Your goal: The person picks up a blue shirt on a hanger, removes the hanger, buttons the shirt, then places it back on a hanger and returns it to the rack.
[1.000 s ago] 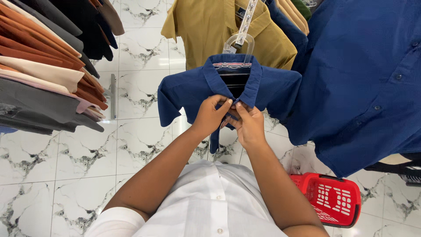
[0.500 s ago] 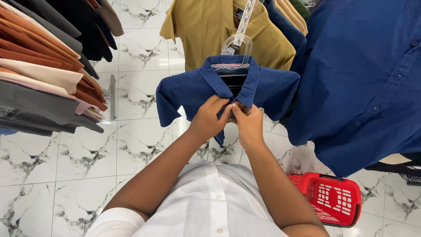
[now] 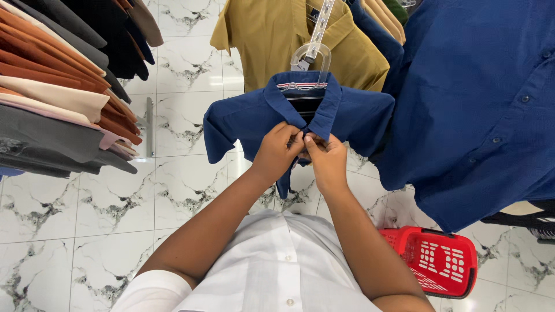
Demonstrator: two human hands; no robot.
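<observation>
Navy shirt [image 3: 254, 118], short-sleeved, hung on a clear plastic hanger [image 3: 309, 58] ahead of the wearer, collar open. Left hand [image 3: 277, 151] and right hand [image 3: 328, 159] met at the placket just below the collar; fingers [image 3: 296, 138] of both were closed, pinching the shirt front between them. Mustard shirt [image 3: 272, 34] hung behind. Red basket [image 3: 439, 260] stood on the marble floor [image 3: 75, 202], lower right.

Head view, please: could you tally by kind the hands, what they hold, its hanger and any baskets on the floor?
Hands: 2 (left hand, right hand)
Navy shirt, held: 1
Clear hanger: 1
Red basket: 1
Total: 5
</observation>
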